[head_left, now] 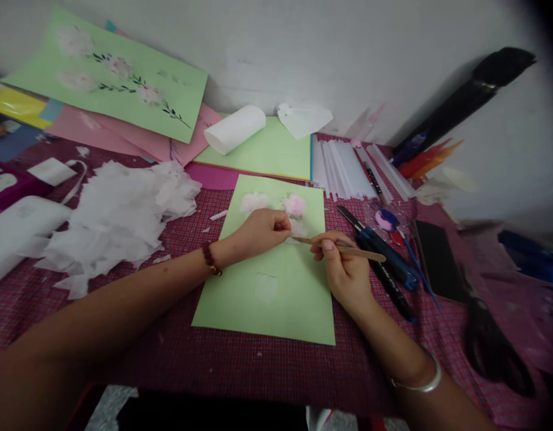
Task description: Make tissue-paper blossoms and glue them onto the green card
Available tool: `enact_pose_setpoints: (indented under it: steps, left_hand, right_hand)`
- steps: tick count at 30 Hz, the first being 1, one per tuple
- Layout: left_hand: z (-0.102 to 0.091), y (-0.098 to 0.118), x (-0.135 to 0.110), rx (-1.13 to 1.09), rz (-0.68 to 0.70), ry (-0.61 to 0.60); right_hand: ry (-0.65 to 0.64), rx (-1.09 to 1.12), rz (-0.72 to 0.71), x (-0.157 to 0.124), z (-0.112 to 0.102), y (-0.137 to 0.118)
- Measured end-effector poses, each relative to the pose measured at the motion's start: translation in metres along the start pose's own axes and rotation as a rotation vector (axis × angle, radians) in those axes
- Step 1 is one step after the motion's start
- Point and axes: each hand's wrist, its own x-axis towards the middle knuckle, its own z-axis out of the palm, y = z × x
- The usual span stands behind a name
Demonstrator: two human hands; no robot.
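Note:
A light green paper sheet [276,293] lies on the red checked cloth in front of me. Near its top sit a pale tissue puff [254,202] and a pink tissue puff [295,205]. My left hand [258,230] rests on the sheet with fingers pinched together at a small white tissue piece [298,229] below the pink puff. My right hand [343,269] is closed round a thin wooden stick [343,248], held like a pen, its tip touching that tissue piece beside my left fingertips.
A heap of white tissue scraps [119,215] lies to the left. A white roll [234,129], coloured sheets and a green sheet with finished flowers [110,75] lean at the wall. White strips [343,167], pens [384,257], a dark phone [438,257] and black scissors [492,347] lie on the right.

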Motion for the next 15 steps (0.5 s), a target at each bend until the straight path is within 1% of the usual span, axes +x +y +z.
enact_pose_setpoints:
  steps: [3,6,10,15]
  left_hand:
    - [-0.003,0.002,0.001,0.009,0.005,0.032]
    - [-0.006,0.002,0.002,-0.06,-0.046,0.072]
    - [-0.009,0.002,0.003,-0.167,-0.112,0.065]
    - [-0.012,0.003,0.001,-0.161,-0.13,0.026]
  right_hand:
    - [-0.02,-0.061,-0.011,-0.001,0.0,0.006]
    - [-0.039,-0.128,-0.032,-0.002,0.0,0.01]
    - [-0.094,-0.227,-0.106,0.0,0.0,0.007]
    - [-0.15,-0.335,-0.226,0.003,-0.001,0.003]
